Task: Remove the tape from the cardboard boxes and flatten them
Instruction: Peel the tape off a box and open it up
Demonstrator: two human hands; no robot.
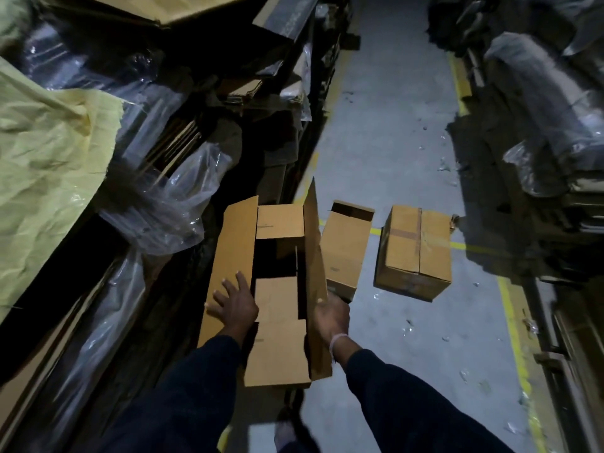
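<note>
Yellow sheet (42, 152): lay crumpled at the far left, over stacked goods.
Clear plastic wrap (163, 204): bunched just right of the sheet, above dark flattened cardboard along the left stack.
Open box (277, 348): was held in front of the person, its flaps spread; the long left flap lay outward, the long right flap stood nearly upright, and the short end flaps showed at the far and near ends with a dark hollow between.
Left hand (233, 304): was open, fingers straight and spread, pressed flat on the long left flap.
Right hand (331, 317): gripped the lower edge of the upright right flap, fingers curled behind the cardboard; a pale band circled the wrist.
Middle box (344, 248): stood on the floor (408, 142) just right of the open box, its far end open and dark.
Taped box (413, 253): sat farther right on the floor, apart from the middle box, closed, with brown tape (405, 235) crossing its top seam.
Yellow floor line (513, 325): ran along the aisle's right side, beside dark wrapped stacks.
</note>
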